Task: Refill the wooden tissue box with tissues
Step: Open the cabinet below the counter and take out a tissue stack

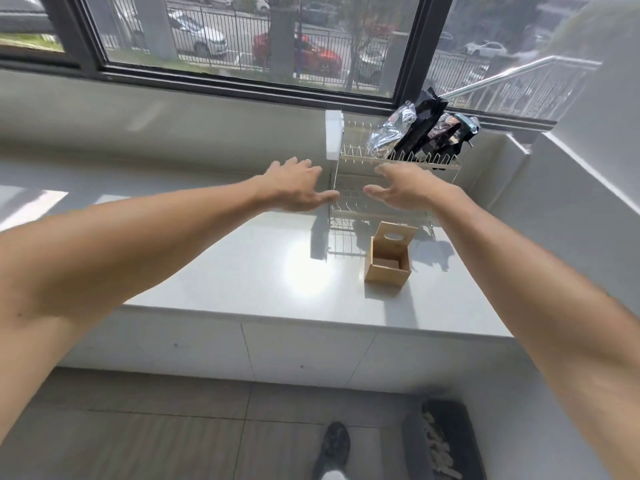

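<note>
Both hands reach forward over the counter with fingers spread and nothing in them. Left hand [298,188] hangs palm down just left of the wire rack [398,188], its thumb close to the rack's left post; whether it touches the wire I cannot tell. Right hand [405,188] is held in front of the rack's middle tier, fingers loosely extended, and it hides part of that tier.

Below and in front of the right hand stands the wooden tissue box [388,263], apart from both hands. It is open at the top, and its lid [394,237], with an oval slot, leans upright at the back edge. Inside, only a brown floor or insert shows; no tissues can be made out.

On the rack's top tier lie a crumpled silver packet [389,133] and dark foil bags [429,128], their print too blurred to read. A white block [334,135] stands at the rack's left end.

The white counter [242,258] glares with sunlight. Behind it a dark-framed window [242,77] looks onto a fence and parked cars. On the tiled floor [138,427] a dark shoe [332,445] and a black tray [446,441], cut off at the bottom edge, are visible.
</note>
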